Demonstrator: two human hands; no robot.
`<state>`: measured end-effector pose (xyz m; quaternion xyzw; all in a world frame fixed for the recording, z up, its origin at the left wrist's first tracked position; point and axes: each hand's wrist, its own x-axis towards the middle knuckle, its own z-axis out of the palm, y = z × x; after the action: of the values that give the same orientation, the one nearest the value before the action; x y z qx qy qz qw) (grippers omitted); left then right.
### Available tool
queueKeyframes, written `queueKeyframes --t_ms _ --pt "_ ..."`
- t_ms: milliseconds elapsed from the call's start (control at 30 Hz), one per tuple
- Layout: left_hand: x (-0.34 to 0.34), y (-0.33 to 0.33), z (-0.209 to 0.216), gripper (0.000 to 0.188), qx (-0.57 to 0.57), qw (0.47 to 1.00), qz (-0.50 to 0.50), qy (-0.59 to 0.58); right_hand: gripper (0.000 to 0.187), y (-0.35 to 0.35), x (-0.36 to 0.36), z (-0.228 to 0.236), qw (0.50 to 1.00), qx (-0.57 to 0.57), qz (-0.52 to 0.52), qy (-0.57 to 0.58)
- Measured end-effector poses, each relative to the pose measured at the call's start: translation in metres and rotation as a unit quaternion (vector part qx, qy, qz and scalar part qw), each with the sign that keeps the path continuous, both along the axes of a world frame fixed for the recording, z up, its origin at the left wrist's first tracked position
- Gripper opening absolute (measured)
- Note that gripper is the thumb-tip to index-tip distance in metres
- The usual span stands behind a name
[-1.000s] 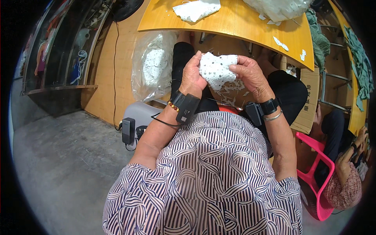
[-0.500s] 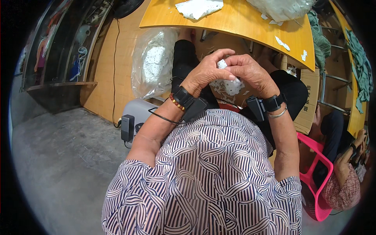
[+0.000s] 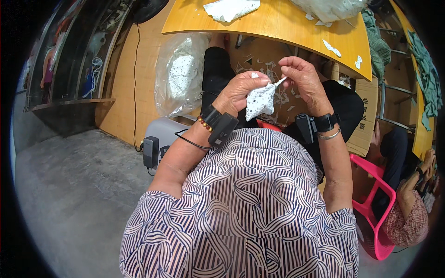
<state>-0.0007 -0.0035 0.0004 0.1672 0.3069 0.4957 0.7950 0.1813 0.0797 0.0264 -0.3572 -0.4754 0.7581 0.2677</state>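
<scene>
My left hand (image 3: pixel 237 91) is closed on a white cloth piece with dark spots (image 3: pixel 260 103), which hangs below my thumb in front of my lap. A thin white strip (image 3: pixel 281 81) stretches from the top of the cloth to my right hand (image 3: pixel 303 82). The right thumb and forefinger pinch its far end. Whether the strip is still joined to the cloth is hidden at my left fingertips.
The yellow table (image 3: pixel 278 27) lies ahead, with spotted cloth (image 3: pixel 231 9) and a plastic bag (image 3: pixel 331 8) on it. A clear bag of spotted cloth (image 3: pixel 181 76) stands left. White scraps litter the floor beyond my lap. At right are a cardboard box (image 3: pixel 364 118), a pink chair (image 3: pixel 378 185) and another person.
My hands were together around the cloth and have moved apart. The right hand has shifted right with the strip's end, and the cloth now hangs in full view from the left hand.
</scene>
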Motion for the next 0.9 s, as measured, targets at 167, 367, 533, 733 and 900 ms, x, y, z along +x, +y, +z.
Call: queueKeyframes --t_ms 167,367,533,733,900 --pt "0.000 0.001 -0.003 0.010 -0.037 0.994 0.018 -0.102 0.013 0.008 0.016 -0.018 0.985 0.116 -0.070 -0.110" --pt "-0.004 0.003 -0.004 0.011 -0.027 0.992 0.041 -0.116 0.023 0.001 0.015 -0.019 0.982 0.154 0.007 -0.108" --pt "-0.002 0.005 0.000 0.012 -0.028 0.990 0.031 -0.135 0.029 -0.014 -0.001 -0.002 0.990 0.083 0.103 -0.047" --pt "-0.005 0.005 -0.006 0.017 -0.038 0.989 0.028 -0.139 0.020 -0.011 -0.002 -0.017 0.983 0.107 0.132 -0.069" --pt "-0.006 -0.001 0.003 0.021 -0.081 0.988 0.003 -0.128 0.017 -0.010 0.003 -0.012 0.982 0.144 0.102 -0.070"
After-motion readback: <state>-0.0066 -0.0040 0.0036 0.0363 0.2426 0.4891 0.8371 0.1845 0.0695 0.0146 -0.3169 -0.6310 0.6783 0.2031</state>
